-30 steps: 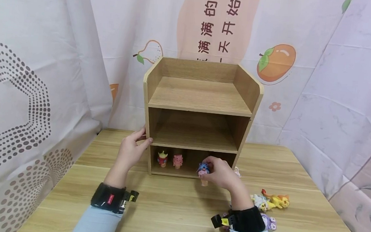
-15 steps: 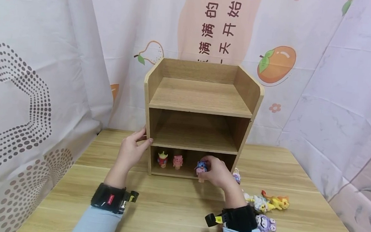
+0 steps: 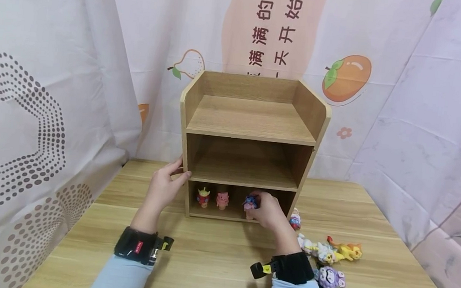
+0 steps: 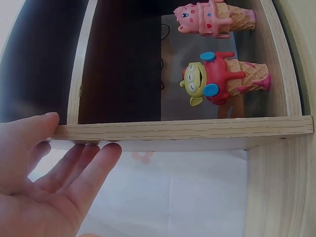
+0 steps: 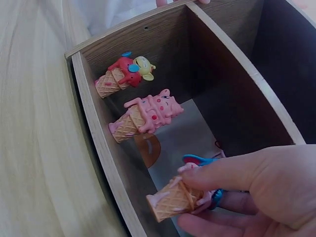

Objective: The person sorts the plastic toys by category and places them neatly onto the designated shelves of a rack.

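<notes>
Pinched between my right hand's (image 3: 268, 209) thumb and fingers is a blue-and-pink ice-cream-cone figurine (image 3: 250, 204), at the front of the bottom compartment. In the right wrist view its waffle cone (image 5: 170, 200) is tilted, and the fingers hide part of the top. My left hand (image 3: 164, 185) holds the left side panel of the small wooden shelf (image 3: 251, 137); the left wrist view has the thumb by the front edge and fingertips against the outer face. Further left in that compartment stand a red figurine with a yellow-green head (image 3: 203, 198) and a pink cone figurine (image 3: 222, 200).
Right of the shelf, several figurines lie on the wooden table (image 3: 208, 261): a yellow one (image 3: 350, 251), a white-and-yellow one (image 3: 326, 253), a purple one (image 3: 330, 278). Another figurine (image 3: 295, 219) is beside the shelf's right side. A printed curtain (image 3: 384, 84) hangs behind.
My right hand has moved slightly left and inward with the blue-and-pink figurine, from in front of the bottom compartment to its front edge. The left hand keeps its place on the shelf.
</notes>
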Tool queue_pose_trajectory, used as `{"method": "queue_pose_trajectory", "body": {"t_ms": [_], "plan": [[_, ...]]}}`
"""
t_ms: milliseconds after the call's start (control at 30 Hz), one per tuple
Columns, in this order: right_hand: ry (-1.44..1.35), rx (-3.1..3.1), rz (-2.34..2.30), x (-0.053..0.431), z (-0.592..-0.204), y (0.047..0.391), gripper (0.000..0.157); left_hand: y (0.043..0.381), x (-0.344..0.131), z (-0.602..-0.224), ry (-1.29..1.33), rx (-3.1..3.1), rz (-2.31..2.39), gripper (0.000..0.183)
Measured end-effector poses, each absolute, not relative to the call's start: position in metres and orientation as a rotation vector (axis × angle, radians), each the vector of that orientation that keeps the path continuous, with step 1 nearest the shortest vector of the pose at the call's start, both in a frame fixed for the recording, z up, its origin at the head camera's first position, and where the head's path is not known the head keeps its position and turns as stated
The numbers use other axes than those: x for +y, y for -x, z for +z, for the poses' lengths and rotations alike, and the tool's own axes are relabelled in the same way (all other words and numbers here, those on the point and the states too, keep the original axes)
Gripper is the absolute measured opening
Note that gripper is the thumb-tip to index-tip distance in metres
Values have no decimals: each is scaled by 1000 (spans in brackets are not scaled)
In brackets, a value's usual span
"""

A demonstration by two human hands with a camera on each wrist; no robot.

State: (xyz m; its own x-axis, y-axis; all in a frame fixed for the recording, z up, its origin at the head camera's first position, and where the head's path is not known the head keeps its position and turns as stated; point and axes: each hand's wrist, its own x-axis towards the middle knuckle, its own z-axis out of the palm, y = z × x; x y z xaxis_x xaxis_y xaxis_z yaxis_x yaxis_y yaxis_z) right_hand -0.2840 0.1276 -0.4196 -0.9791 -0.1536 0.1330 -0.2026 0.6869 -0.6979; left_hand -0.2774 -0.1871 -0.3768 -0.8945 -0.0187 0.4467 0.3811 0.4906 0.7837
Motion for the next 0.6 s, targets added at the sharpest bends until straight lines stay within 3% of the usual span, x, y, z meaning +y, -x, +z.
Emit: {"method": "queue_pose_trajectory", "body": {"t_ms": [600], "plan": [[-213,-2825,1194,119,-423,292,52,279,-188,-379,311,-2338,-1358,56]]}}
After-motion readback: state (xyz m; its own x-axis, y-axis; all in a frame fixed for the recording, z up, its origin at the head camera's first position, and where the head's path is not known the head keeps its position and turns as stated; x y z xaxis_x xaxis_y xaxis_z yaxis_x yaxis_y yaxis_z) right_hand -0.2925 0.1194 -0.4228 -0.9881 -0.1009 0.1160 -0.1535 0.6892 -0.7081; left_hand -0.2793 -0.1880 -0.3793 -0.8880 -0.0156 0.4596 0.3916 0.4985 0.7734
